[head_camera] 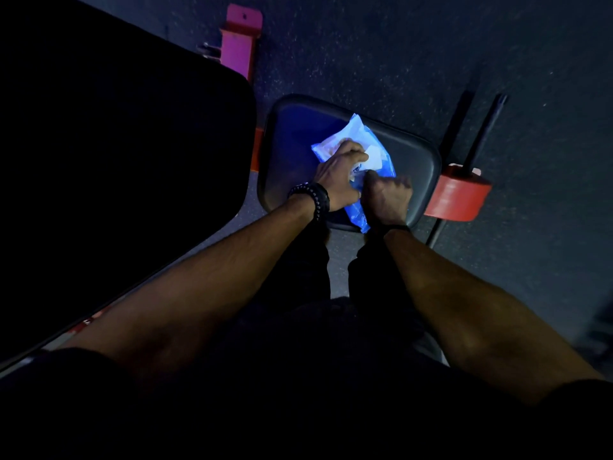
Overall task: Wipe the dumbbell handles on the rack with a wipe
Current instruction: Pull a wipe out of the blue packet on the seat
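A blue packet of wipes (360, 134) lies on a small dark padded bench seat (298, 127) in the middle of the view. My left hand (338, 174), with a dark beaded bracelet at the wrist, presses down on the packet's top. My right hand (386, 194) is curled at the packet's near end, its fingertips pinching at the white opening flap (373, 159). No dumbbell or rack is in view. The scene is very dim.
A large black bench pad (116, 161) fills the left side. A pink-red frame post (240, 41) stands at the top. A red frame end (459, 194) with black bars (484, 131) sits right of the seat. Dark speckled floor (431, 44) surrounds everything.
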{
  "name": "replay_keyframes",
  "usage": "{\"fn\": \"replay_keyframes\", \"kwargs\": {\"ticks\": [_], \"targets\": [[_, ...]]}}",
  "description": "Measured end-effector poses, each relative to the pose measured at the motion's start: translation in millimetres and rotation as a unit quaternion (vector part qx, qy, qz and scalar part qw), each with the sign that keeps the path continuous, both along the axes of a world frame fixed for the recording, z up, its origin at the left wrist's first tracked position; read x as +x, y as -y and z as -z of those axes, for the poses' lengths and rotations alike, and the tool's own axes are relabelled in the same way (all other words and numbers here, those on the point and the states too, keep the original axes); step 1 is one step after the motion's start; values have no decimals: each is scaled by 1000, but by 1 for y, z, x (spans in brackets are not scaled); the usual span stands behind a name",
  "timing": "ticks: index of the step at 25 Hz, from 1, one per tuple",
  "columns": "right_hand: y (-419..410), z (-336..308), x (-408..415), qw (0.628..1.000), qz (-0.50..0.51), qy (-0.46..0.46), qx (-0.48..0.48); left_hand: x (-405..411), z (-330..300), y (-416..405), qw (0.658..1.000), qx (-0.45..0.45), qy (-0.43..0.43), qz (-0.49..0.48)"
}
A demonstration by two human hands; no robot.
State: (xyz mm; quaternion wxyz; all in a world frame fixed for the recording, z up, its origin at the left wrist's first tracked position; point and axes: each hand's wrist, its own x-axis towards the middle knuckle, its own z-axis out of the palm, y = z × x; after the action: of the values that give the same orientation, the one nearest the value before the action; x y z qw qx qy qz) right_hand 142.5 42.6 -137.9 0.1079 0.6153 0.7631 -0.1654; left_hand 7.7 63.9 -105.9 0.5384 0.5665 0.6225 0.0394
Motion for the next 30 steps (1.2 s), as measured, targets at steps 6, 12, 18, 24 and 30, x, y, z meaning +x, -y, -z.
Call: {"fn": "replay_keyframes", "kwargs": {"ticks": [6, 12, 18, 24, 30], "targets": [[16, 1, 14, 980, 101, -163, -44, -1, 1, 1, 1000, 2, 1, -3], [35, -36, 24, 912, 226, -318, -124, -3, -2, 4, 999, -9, -19, 29], [18, -92, 25, 852, 342, -393, 48, -8, -31, 5, 997, -36, -25, 61], [-4, -153, 66, 754, 490, -414, 141, -11, -73, 21, 996, -69, 36, 45], [30, -198, 115, 672, 551, -458, 185, 21, -110, -3, 998, -23, 24, 59]]}}
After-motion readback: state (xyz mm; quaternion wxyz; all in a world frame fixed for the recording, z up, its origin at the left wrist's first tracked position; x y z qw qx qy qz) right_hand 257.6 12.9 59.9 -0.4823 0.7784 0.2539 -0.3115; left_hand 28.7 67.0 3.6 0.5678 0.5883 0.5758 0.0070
